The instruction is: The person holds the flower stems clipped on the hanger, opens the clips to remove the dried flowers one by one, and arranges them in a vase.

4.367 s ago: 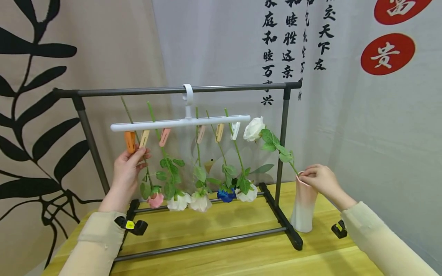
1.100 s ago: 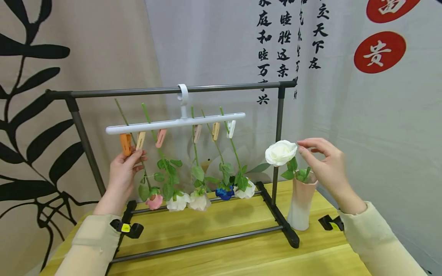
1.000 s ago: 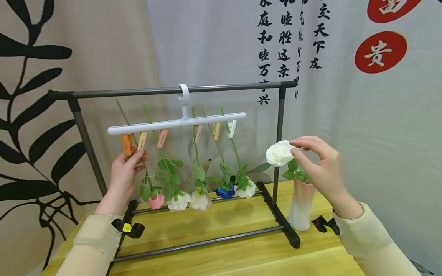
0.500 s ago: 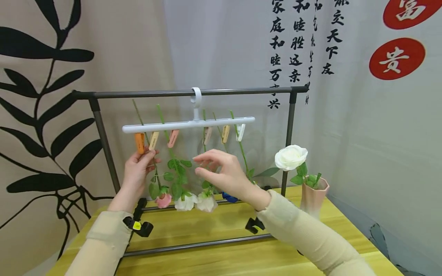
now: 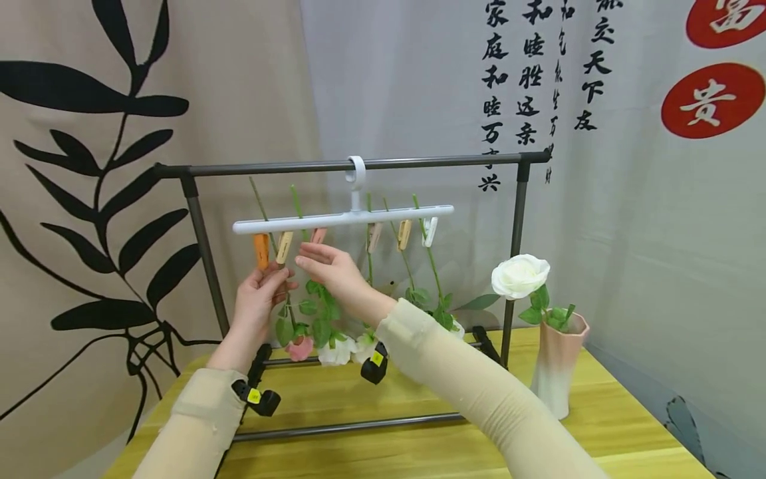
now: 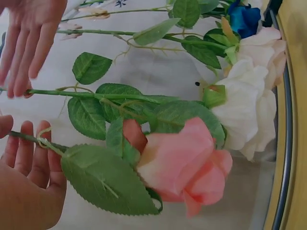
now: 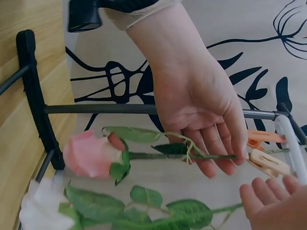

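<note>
My left hand [image 5: 254, 306] holds the stem of an upside-down pink rose [image 5: 300, 348] between thumb and fingers, just under a beige clothespin [image 5: 284, 247]. The stem runs up behind a white hanger [image 5: 335, 220]. An orange clothespin [image 5: 261, 251] hangs just left of it. My right hand [image 5: 341, 271] is close by on the right, fingers extended and holding nothing, overlapping a pink clothespin [image 5: 319, 235] in the head view. In the left wrist view, the rose's stem [image 6: 29, 137] crosses the left fingers. The right wrist view shows the left thumb at the beige clothespin's tip [image 7: 268, 164].
A white rose [image 5: 520, 276] stands in a pink-and-white vase [image 5: 559, 362] at the table's right. Several other roses hang head-down from clothespins, partly behind the right arm. The hanger hooks over a dark metal rack [image 5: 443, 161] standing on a wooden table [image 5: 335, 459].
The white rose went down into the vase and my right hand let go of it. That hand then moved left across the rack to beside my left hand, which stays at the beige clothespin.
</note>
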`<action>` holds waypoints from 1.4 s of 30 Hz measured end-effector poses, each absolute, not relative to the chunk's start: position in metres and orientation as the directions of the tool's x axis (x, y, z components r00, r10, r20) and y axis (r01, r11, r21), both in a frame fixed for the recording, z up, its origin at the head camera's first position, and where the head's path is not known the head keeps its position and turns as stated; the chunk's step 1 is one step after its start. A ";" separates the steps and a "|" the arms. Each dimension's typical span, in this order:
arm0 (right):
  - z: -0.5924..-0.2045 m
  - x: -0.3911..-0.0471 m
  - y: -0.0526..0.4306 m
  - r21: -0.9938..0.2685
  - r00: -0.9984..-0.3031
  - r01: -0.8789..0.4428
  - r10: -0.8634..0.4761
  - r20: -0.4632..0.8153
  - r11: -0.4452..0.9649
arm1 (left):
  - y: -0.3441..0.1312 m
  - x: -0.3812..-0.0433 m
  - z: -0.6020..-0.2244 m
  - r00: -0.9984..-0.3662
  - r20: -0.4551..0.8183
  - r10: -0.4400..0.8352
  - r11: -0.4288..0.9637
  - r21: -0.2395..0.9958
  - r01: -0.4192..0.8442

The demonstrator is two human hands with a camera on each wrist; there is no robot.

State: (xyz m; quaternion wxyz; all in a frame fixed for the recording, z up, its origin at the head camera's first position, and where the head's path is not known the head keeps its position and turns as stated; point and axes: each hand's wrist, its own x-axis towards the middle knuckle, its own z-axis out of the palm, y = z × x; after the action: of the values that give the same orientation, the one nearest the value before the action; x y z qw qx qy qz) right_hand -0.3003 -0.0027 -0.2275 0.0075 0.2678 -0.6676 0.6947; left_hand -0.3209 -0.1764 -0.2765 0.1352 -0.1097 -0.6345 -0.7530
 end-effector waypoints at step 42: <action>-0.214 -0.323 -0.068 -0.873 -0.943 -0.301 -0.015 0.331 -0.384 | -0.180 -0.317 -0.305 -0.937 0.346 -0.046 -0.056 0.936 0.348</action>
State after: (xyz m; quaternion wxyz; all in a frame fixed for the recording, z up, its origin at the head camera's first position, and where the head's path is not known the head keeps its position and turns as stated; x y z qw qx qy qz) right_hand -0.3230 -0.0685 -0.2137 0.0872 0.1438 -0.5480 0.8194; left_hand -0.3167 -0.1805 -0.3046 0.1372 -0.1121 -0.6730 -0.7181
